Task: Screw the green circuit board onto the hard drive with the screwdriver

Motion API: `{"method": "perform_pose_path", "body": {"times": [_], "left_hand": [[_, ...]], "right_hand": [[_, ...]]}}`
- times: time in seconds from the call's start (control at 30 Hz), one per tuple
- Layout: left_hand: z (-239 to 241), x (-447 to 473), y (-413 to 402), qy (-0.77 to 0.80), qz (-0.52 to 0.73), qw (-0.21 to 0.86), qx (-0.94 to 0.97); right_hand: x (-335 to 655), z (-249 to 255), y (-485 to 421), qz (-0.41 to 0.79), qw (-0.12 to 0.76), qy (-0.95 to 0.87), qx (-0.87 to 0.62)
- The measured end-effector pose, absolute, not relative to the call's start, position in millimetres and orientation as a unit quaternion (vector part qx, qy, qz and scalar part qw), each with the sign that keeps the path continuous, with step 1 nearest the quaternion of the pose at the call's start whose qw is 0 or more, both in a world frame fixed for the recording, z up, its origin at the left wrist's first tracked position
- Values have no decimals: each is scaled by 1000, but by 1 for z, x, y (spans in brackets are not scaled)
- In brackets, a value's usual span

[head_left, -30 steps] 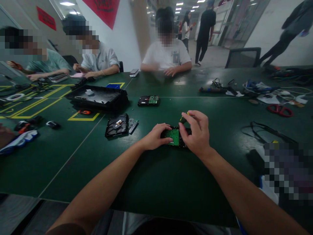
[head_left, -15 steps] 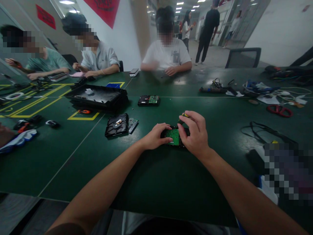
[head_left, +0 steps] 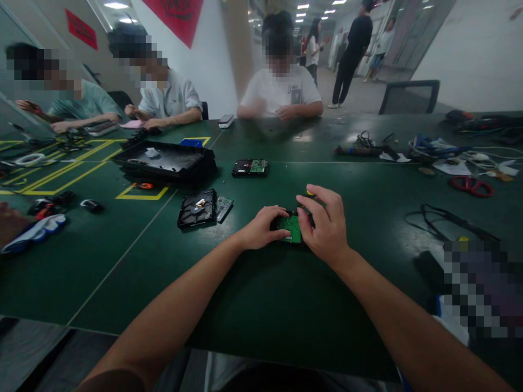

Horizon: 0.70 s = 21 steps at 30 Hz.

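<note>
A dark green tabletop point(head_left: 261, 305) stretches ahead, crowded with parts. Left of centre lies an opened black drive point(head_left: 196, 208) with a small loose circuit board point(head_left: 224, 206) just beside it. Farther back sit another drive point(head_left: 250, 167) and a wide black tray point(head_left: 165, 160). To the right are a looped black cable point(head_left: 445, 218) and red scissors point(head_left: 469, 185), well apart from the hands. Three seated people work at the far edge, and others stand in the corridor behind. Nothing lies between the camera and the hands. Both bare forearms reach forward and meet at the middle of the tabletop over a hard drive point(head_left: 291, 228), which lies flat with its green circuit board facing up. The left hand point(head_left: 259, 228) grips the drive's left end, fingers curled over it. The right hand point(head_left: 324, 226) arches over the right end and covers it, fingers bent and closed around a yellow-tipped tool point(head_left: 310, 191), of which only the tip shows.
</note>
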<state>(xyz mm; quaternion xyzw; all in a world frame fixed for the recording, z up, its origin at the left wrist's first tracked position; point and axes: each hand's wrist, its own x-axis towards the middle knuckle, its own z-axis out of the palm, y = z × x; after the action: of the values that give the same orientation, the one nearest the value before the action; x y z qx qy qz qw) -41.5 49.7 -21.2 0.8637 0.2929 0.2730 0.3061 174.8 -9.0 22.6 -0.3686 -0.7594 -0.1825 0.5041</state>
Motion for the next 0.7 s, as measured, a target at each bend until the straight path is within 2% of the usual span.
{"method": "perform_pose_path", "body": {"times": [0.17, 0.47, 0.7], "left_hand": [[-20, -41, 49, 297, 273, 311, 861], [-16, -40, 48, 292, 268, 309, 865], [-19, -41, 49, 297, 267, 301, 866]], "right_hand": [[175, 19, -8, -145, 510, -758, -379], [177, 20, -8, -175, 497, -767, -367], [176, 21, -10, -181, 528, -732, -390]]}}
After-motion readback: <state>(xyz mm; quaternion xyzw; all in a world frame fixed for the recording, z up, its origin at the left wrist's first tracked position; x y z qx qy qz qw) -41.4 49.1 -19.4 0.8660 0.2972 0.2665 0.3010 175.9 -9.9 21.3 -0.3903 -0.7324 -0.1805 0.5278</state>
